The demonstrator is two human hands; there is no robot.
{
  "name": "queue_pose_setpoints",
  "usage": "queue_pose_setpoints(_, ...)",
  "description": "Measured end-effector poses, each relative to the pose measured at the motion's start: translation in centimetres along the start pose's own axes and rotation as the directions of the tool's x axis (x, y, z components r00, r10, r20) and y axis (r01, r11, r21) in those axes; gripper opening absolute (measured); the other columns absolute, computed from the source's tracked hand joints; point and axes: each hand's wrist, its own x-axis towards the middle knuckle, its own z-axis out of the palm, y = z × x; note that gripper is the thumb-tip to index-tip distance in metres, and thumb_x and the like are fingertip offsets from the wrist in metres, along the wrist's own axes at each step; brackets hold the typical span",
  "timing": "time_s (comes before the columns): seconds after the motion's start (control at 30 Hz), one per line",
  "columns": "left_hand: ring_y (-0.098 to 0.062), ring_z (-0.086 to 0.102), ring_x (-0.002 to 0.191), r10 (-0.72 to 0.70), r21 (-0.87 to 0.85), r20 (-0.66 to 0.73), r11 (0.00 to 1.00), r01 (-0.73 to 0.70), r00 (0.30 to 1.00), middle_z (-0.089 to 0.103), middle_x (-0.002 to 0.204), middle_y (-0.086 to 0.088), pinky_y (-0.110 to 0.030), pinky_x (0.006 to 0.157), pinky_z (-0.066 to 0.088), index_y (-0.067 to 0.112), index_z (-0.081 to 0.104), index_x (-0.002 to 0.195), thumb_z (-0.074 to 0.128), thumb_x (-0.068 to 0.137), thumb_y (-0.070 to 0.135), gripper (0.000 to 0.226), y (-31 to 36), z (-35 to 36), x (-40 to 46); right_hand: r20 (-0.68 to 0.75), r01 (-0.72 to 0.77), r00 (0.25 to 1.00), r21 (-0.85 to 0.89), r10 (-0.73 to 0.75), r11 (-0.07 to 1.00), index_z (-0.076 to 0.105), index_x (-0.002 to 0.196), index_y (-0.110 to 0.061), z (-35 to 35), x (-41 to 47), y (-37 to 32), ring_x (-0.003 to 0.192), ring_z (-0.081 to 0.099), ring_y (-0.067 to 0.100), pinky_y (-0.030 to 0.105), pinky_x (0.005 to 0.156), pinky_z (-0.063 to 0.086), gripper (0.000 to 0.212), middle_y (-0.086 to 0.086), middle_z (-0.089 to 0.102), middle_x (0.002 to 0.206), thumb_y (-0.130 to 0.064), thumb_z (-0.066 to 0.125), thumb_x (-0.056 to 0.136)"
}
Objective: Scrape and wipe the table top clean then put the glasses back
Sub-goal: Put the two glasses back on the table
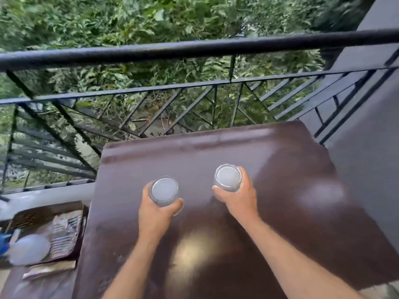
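I have only one view, from the camera on the person's head. It looks forward and steeply down, close above the brown table (280, 190). At the top it reaches the black railing (194, 48) and green bushes (108, 22) behind it.

Desk (291, 169): bare brown top all round the two held glasses, widest to the right and toward the far edge.
Far side: black railing (194, 48) just past the desk edge.
Right: grey wall (367, 160) alongside.
Left: cluttered tray (49, 231) below the desk edge.
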Motion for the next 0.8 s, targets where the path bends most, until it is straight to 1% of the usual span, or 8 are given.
queue_pose_setpoints(0.07, -0.006, 0.065, 0.095, -0.006, 0.025, 0.015, 1.0, 0.005, 1.0, 0.065, 0.104, 0.021, -0.028, 0.088, 0.046, 0.037, 0.05, 0.121, 0.091, 0.069, 0.015, 0.07, 0.0, 1.9, 0.2, -0.012, -0.028, 1.0, 0.014, 0.028, 1.0, 0.047, 0.138, -0.026, -1.6, 1.4, 1.5, 0.12, 0.052, 0.017, 0.023, 0.094, 0.036, 0.085, -0.005, 0.056, 0.13, -0.036, 0.09, 0.065)
queue_pose_setpoints(0.13, -0.01, 0.067, 0.101, -0.018, 0.042, 0.022, 0.999, 0.018, 1.0, 0.068, 0.109, 0.018, -0.03, 0.092, 0.05, 0.037, 0.051, 0.125, 0.092, 0.066, 0.02, 0.074, -0.2, 3.6, 0.3, -0.013, -0.056, 0.998, 0.032, 0.056, 0.998, 0.045, 0.138, -0.027, -3.0, 2.4, 3.1, 0.12, 0.051, 0.017, 0.026, 0.096, 0.038, 0.086, -0.007, 0.056, 0.128, -0.035, 0.09, 0.065)
queue_pose_setpoints(0.27, -0.013, 0.065, 0.105, -0.051, 0.093, 0.023, 0.994, 0.049, 0.998, 0.066, 0.11, 0.021, -0.028, 0.088, 0.046, 0.041, 0.05, 0.126, 0.093, 0.064, 0.026, 0.077, -0.4, 5.8, 0.3, 0.021, -0.118, 0.993, 0.06, 0.117, 0.991, 0.046, 0.129, -0.036, -4.7, 3.5, 5.5, 0.112, 0.055, 0.012, 0.03, 0.096, 0.044, 0.078, -0.015, 0.058, 0.12, -0.035, 0.09, 0.064)
queue_pose_setpoints(0.33, -0.013, 0.064, 0.107, -0.066, 0.119, 0.02, 0.991, 0.064, 0.998, 0.065, 0.111, 0.021, -0.028, 0.089, 0.045, 0.041, 0.049, 0.127, 0.093, 0.063, 0.026, 0.079, -0.6, 6.9, 0.3, 0.044, -0.128, 0.991, 0.055, 0.125, 0.99, 0.045, 0.123, -0.04, -5.0, 4.1, 6.5, 0.109, 0.057, 0.011, 0.03, 0.095, 0.045, 0.075, -0.017, 0.06, 0.117, -0.033, 0.09, 0.064)
queue_pose_setpoints(0.43, -0.013, 0.062, 0.109, -0.083, 0.142, 0.016, 0.987, 0.08, 0.996, 0.065, 0.116, 0.017, -0.029, 0.09, 0.045, 0.039, 0.048, 0.13, 0.093, 0.065, 0.027, 0.08, -0.9, 7.5, 0.2, 0.054, -0.131, 0.99, 0.05, 0.128, 0.99, 0.048, 0.127, -0.038, -4.8, 4.4, 7.5, 0.11, 0.059, 0.011, 0.035, 0.098, 0.048, 0.078, -0.016, 0.062, 0.118, -0.037, 0.09, 0.06)
queue_pose_setpoints(0.57, -0.011, 0.061, 0.108, -0.108, 0.155, -0.008, 0.982, 0.108, 0.994, 0.063, 0.114, 0.021, -0.029, 0.09, 0.043, 0.045, 0.046, 0.126, 0.093, 0.066, 0.028, 0.078, -1.3, 8.1, 0.0, 0.07, -0.129, 0.99, 0.055, 0.125, 0.99, 0.047, 0.126, -0.04, -4.4, 5.0, 8.5, 0.11, 0.06, 0.009, 0.039, 0.098, 0.049, 0.081, -0.017, 0.063, 0.118, -0.046, 0.086, 0.055)
queue_pose_setpoints(0.7, -0.011, 0.061, 0.108, -0.12, 0.16, -0.015, 0.98, 0.121, 0.993, 0.061, 0.11, 0.028, -0.029, 0.091, 0.044, 0.049, 0.044, 0.122, 0.093, 0.065, 0.028, 0.078, -1.9, 8.4, 0.0, 0.08, -0.12, 0.99, 0.069, 0.115, 0.99, 0.047, 0.126, -0.042, -4.4, 5.7, 8.8, 0.11, 0.06, 0.008, 0.039, 0.098, 0.049, 0.08, -0.018, 0.062, 0.118, -0.043, 0.088, 0.057)
queue_pose_setpoints(0.8, -0.009, 0.061, 0.109, -0.117, 0.156, -0.022, 0.98, 0.119, 0.993, 0.063, 0.114, 0.023, -0.027, 0.091, 0.042, 0.046, 0.045, 0.125, 0.093, 0.066, 0.027, 0.078, -2.2, 8.6, 0.1, 0.089, -0.104, 0.991, 0.06, 0.098, 0.993, 0.047, 0.126, -0.042, -4.4, 5.6, 9.0, 0.11, 0.06, 0.008, 0.039, 0.098, 0.049, 0.08, -0.018, 0.062, 0.119, -0.043, 0.087, 0.057)
